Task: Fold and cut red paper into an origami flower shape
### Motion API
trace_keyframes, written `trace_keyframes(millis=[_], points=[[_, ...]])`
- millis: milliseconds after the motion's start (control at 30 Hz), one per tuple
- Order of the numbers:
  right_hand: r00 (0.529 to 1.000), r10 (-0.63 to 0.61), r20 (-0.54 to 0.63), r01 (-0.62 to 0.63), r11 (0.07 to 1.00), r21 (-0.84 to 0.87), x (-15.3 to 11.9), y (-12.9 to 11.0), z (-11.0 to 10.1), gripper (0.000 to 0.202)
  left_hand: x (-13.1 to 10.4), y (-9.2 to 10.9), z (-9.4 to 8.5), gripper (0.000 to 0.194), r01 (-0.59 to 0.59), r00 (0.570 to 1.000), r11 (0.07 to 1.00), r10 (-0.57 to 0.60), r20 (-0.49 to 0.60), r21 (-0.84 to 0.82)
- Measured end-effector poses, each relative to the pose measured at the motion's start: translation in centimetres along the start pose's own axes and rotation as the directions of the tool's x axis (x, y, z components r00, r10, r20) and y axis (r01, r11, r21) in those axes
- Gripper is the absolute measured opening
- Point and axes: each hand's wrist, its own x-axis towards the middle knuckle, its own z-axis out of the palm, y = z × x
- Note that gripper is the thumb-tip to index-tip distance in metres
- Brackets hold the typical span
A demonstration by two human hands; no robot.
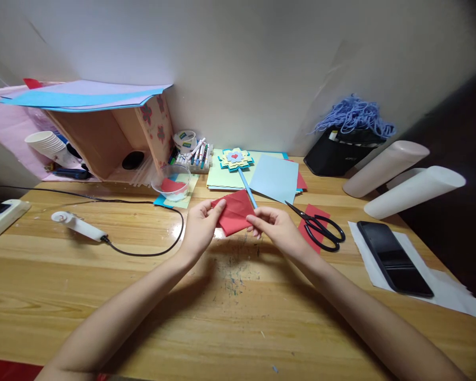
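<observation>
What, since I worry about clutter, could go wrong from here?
The left forearm might snag the black cord looping near it and drag the white tool. The right forearm could brush the black scissors lying nearby. The folded red paper might crease unevenly between the left grip and right grip.

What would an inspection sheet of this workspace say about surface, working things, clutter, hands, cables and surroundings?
Surface: wooden tabletop, dark specks near the middle.
Job's things: creased red paper between the hands; black-handled scissors on another red sheet.
Clutter: paper flower, marker pens, smartphone.
Hands: left hand and right hand both hold the creased red paper.
Cables: one black cable loops across the tabletop to a white tool of unclear type.
Surroundings: wall behind; flower-patterned box at the left.
</observation>
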Motion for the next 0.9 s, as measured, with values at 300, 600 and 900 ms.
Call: trace_keyframes(millis=[300,600,900], points=[[0.997,-0.050,0.053,0.050,0.999,0.008,0.5,-0.5,-0.9,0.030,-0.3,-0.2,0.2,0.038,0.199,0.887,0.972,-0.234,0.399,0.128],[0.967,0.117,0.225,-0.115,0.993,-0.022,0.4,-0.2,-1.0,0.039,-0.1,-0.5,0.0,0.031,0.079,0.938,0.982,-0.130,0.320,0.169],[0.980,0.078,0.183,-0.074,0.997,-0.030,0.6,0.2,-0.8,0.036,0.6,-0.1,-0.9,0.027,0.086,0.851,0.953,-0.221,0.477,0.290]])
